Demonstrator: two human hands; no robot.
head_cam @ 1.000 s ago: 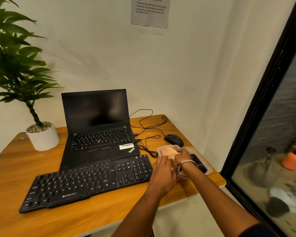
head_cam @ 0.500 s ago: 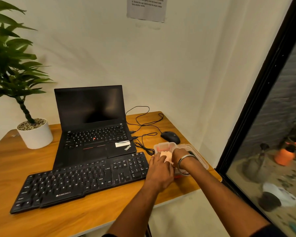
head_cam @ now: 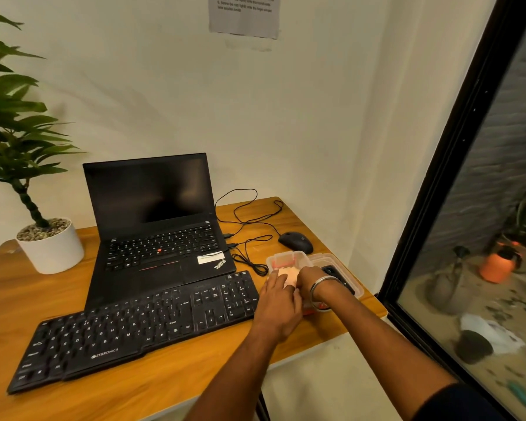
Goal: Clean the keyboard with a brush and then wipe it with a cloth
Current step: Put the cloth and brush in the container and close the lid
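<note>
- Reaching into a clear plastic tub (head_cam: 343,262) at the table's (head_cam: 176,384) four o'clock corner, both hands meet over a pale pink cloth (head_cam: 287,276).
- The left hand (head_cam: 281,308) lies knuckles-up with fingers extended onto the cloth; the right hand (head_cam: 312,276), wearing a metal bangle, curls down at it from three o'clock. Whether either hand truly pinches the cloth I cannot tell, as the fingertips are hidden.
- The cloth looks soft, light and limp; it should bunch easily, so taking a gathered fold or a corner would likely serve.
- Something dark lies in the tub at the cloth's three o'clock, perhaps the brush; too hidden to confirm. If so, it is probably stiff and light, best taken by the handle.
- The black keyboard (head_cam: 140,326) sits at the hands' nine o'clock, flat on the table and untouched. It looks rigid and light, liable to slide under brushing, so steadying one edge seems wise; loose keycaps may catch bristles.
- A laptop (head_cam: 161,238) stands at the keyboard's twelve o'clock.
</note>
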